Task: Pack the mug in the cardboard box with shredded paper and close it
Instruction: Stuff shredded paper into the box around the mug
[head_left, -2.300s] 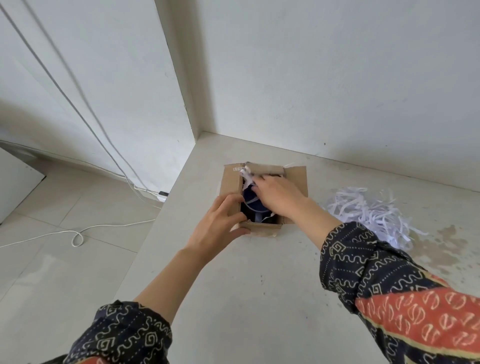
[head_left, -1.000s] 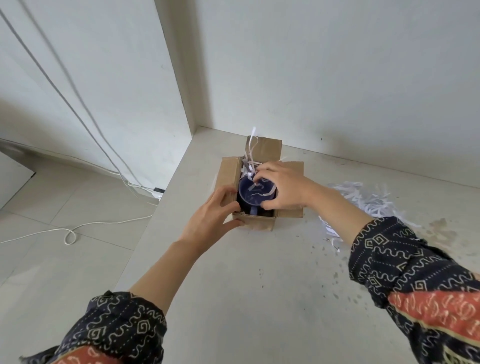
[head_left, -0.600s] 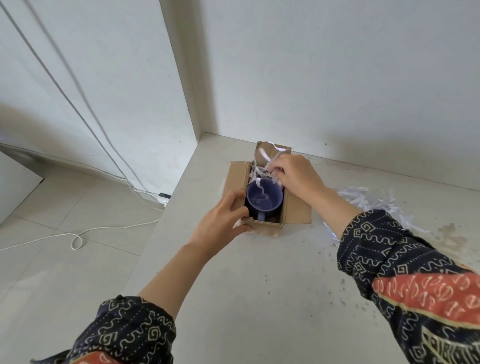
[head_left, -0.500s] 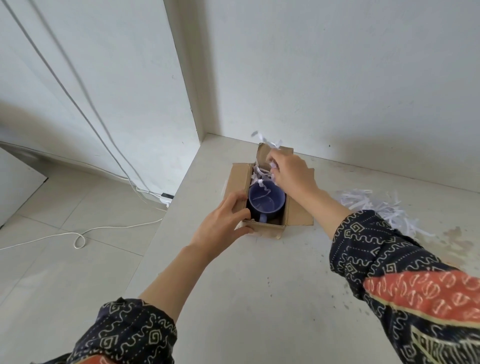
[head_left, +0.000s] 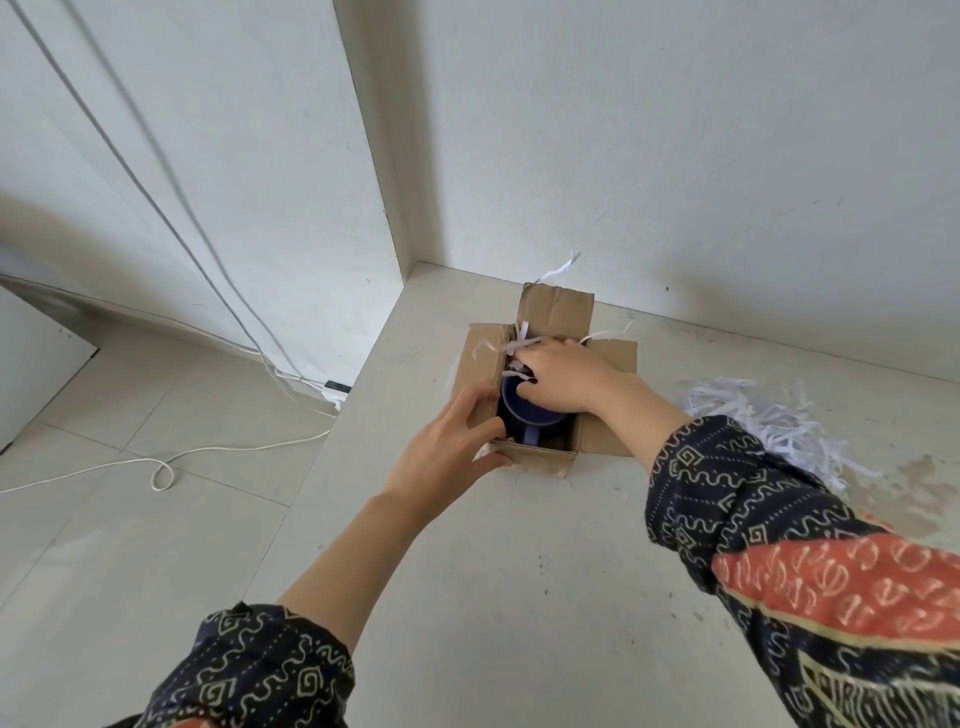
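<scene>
**Pale surface in a white corner: mug in the open box, both hands at it**

White walls meet in a corner behind a pale, speckled surface, and to the left a tiled floor lies lower down with a white cable looped across it. Close to the corner stands the cardboard box, its flaps open: the far flap upright, the left and right ones spread outward.

Inside it sits the blue mug, mouth up, its handle turned toward the near wall of the box. White strips of shredded paper poke up at the far end of the box, behind the mug, and one strip sticks out above the far flap.

The left hand grips the box at its near left corner, thumb along the front wall and fingers curled over the left edge. The right hand reaches in from the right, palm down over the far part of the mug, fingertips among the strips. Whether those fingers pinch any paper or only press on it cannot be told, since they are partly hidden in the box.

A loose pile of shredded strips lies on the surface to the right of the box, apart from it and partly behind the patterned right sleeve.
</scene>
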